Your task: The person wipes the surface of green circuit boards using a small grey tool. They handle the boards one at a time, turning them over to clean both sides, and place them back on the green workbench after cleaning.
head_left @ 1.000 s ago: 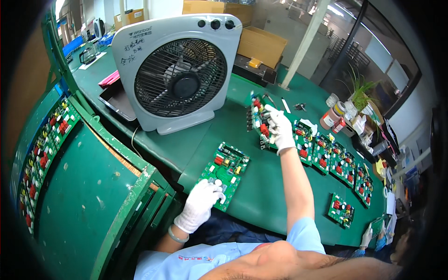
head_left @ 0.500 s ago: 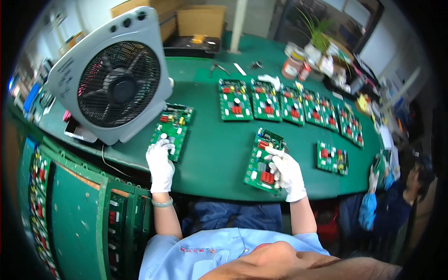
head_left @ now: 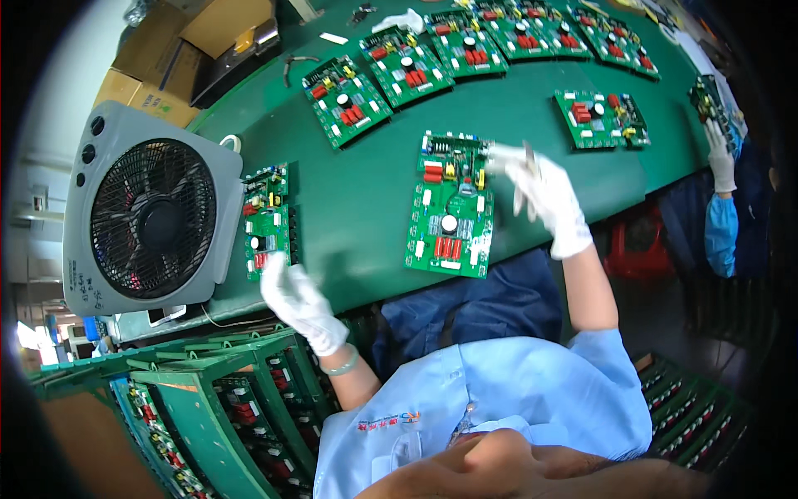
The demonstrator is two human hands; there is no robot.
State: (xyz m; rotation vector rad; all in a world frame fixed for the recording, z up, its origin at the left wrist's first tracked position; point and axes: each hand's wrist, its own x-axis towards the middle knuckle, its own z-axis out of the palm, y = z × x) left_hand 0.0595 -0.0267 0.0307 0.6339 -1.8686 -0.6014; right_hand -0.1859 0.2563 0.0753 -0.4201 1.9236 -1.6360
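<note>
My left hand [head_left: 301,308], in a white glove, is open beside the lower end of a green circuit board [head_left: 268,218] near the fan. My right hand [head_left: 544,195], also gloved, has its fingers spread at the upper right edge of another green circuit board [head_left: 449,204] in front of me. A thin dark sliver shows by its fingers; what it is I cannot make out. This board carries red blocks, a round white-topped part and yellow parts, and lies flat on the green table [head_left: 349,208].
A grey box fan [head_left: 158,216] stands at the left. Several similar boards [head_left: 407,71] line the far side; another board [head_left: 603,121] lies to the right. Green racks [head_left: 208,416] holding boards stand lower left. A co-worker's gloved hand [head_left: 720,158] touches a board at far right.
The view has turned and shifted. My left hand has come off the board by the fan. My right hand has let go of the middle board's side and is now by its upper right edge.
</note>
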